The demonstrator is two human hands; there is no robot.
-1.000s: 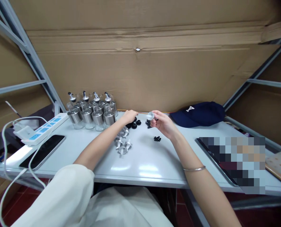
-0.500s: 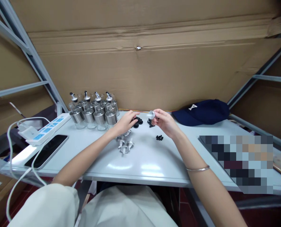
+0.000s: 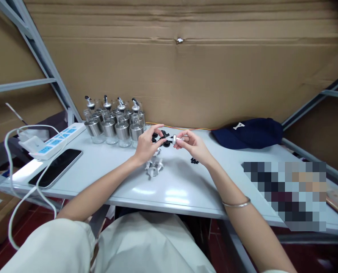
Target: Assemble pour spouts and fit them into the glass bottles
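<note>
Between the thumb and fingers of my right hand [image 3: 194,145] is a silver pourer spout [image 3: 174,139], its pale narrow end pointing left. My left hand [image 3: 147,145] is curled opposite it, with a small black ridged plastic part [image 3: 165,134] apparently pinched at the fingertips; the contact is partly hidden. Other black round parts [image 3: 166,144] lie on the table just behind the fingers. Nearer to me, below my left hand, several loose silver spouts [image 3: 153,171] sit in a cluster. A small group of black pieces [image 3: 194,160] lies under my right wrist.
Glass bottles with steel sleeves [image 3: 122,131] stand at the back left, some topped with pourers. A power strip [image 3: 58,142], white cables and a phone [image 3: 57,168] lie at left. A navy cap [image 3: 251,134] rests at back right, near a blurred-out patch. Cardboard [image 3: 186,83] walls the back.
My hands have come together, the spout now close to my left fingertips and turned to point left. My left hand has drawn back slightly from the black parts. The view has shifted a little.
</note>
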